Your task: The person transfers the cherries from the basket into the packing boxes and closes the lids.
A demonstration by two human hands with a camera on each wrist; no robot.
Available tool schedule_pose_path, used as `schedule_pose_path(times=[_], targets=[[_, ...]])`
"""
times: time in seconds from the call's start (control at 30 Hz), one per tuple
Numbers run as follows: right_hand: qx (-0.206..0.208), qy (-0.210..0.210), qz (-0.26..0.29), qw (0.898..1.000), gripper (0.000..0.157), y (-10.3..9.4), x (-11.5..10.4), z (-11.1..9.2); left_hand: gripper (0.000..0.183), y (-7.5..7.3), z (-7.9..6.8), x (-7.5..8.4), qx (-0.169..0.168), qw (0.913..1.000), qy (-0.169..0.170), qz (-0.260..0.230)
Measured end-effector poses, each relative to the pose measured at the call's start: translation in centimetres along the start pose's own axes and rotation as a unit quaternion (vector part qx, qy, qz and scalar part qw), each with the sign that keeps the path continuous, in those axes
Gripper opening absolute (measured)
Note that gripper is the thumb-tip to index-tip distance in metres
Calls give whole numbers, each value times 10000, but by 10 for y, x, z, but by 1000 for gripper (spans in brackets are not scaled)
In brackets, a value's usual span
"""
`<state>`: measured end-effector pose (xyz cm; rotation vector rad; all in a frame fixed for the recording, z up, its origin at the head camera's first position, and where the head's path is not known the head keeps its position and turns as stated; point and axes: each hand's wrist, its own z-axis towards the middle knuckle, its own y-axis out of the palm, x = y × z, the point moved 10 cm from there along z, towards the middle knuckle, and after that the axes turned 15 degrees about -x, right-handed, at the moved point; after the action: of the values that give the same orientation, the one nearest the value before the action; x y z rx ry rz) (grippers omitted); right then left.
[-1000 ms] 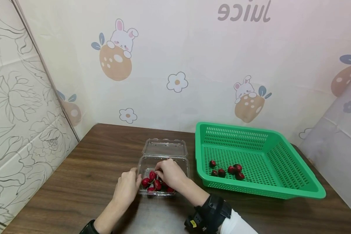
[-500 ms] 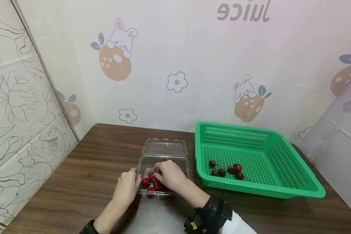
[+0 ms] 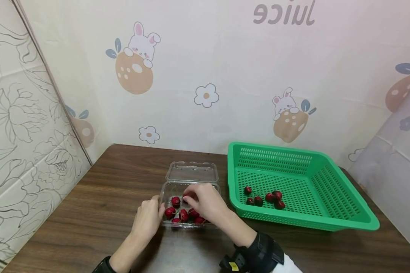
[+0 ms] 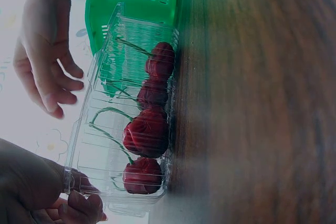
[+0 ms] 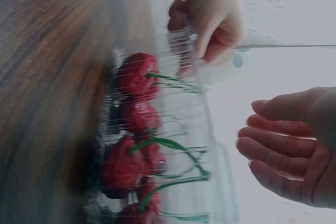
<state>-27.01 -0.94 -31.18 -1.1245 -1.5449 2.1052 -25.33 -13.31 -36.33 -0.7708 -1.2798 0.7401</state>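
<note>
I'm seeing room on brown wooden bench [image 3: 99, 212] left of clear rectangular plastic box [image 3: 189, 226]; left hand [image 3: 148, 218] gripping edge, right hand [image 3: 205, 201] hovering above red cherries [image 3: 183, 215], relaxed, empty.

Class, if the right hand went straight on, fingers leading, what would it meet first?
Probably the cherries in the clear container, perhaps a green stem first; how far below the right hand they lie is unclear.

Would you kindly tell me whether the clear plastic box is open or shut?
Open: its lid is folded back on the far side of the clear plastic box, leaving the cherries inside uncovered.
</note>
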Motion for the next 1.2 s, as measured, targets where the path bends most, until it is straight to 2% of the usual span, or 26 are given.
schedule_pose_path(times=[0.33, 0.63, 1.2], targets=[[606, 181, 309, 9975, 9, -31, 7, -26, 13, 1, 0, 0, -33, 10000, -18, -31], [1082, 504, 31, 9928, 9, -54, 21, -49, 13, 0, -1, 1, 64, 10000, 25, 22], [926, 940, -759, 9883, 10, -79, 50, -74, 14, -1, 1, 0, 12, 10000, 0, -2]])
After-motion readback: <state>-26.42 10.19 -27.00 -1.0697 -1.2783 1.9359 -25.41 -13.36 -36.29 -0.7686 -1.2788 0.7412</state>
